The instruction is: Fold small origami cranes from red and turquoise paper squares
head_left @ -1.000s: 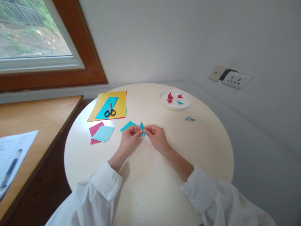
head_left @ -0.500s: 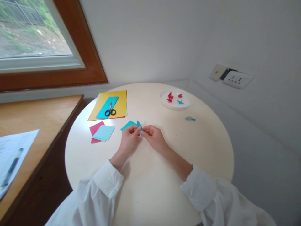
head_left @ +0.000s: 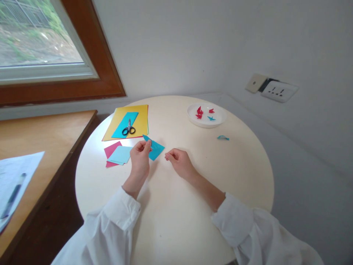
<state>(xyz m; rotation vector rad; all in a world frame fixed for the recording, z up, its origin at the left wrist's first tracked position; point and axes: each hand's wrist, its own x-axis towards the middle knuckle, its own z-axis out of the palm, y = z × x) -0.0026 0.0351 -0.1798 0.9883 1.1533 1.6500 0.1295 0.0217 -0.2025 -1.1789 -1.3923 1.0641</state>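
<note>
My left hand (head_left: 140, 157) is pinched on a small folded blue paper piece (head_left: 146, 139), whose tip sticks up above my fingers. Just right of that hand a blue paper square (head_left: 157, 150) lies on the round cream table (head_left: 176, 206). My right hand (head_left: 178, 162) rests on the table a little to the right, fingers curled in with nothing visible in them. It is apart from the paper piece.
A white plate (head_left: 219, 119) at the back right holds several tiny red and blue folded figures. A blue scrap (head_left: 223, 138) lies near it. Black scissors (head_left: 128, 129) sit on a yellow paper stack (head_left: 142, 123); pink and light blue squares (head_left: 119, 154) lie in front. A wooden desk (head_left: 41, 136) stands at the left.
My hands have parted. The left hand has carried the folded blue piece left and away from me, and the right hand has let go of it and stayed on the table.
</note>
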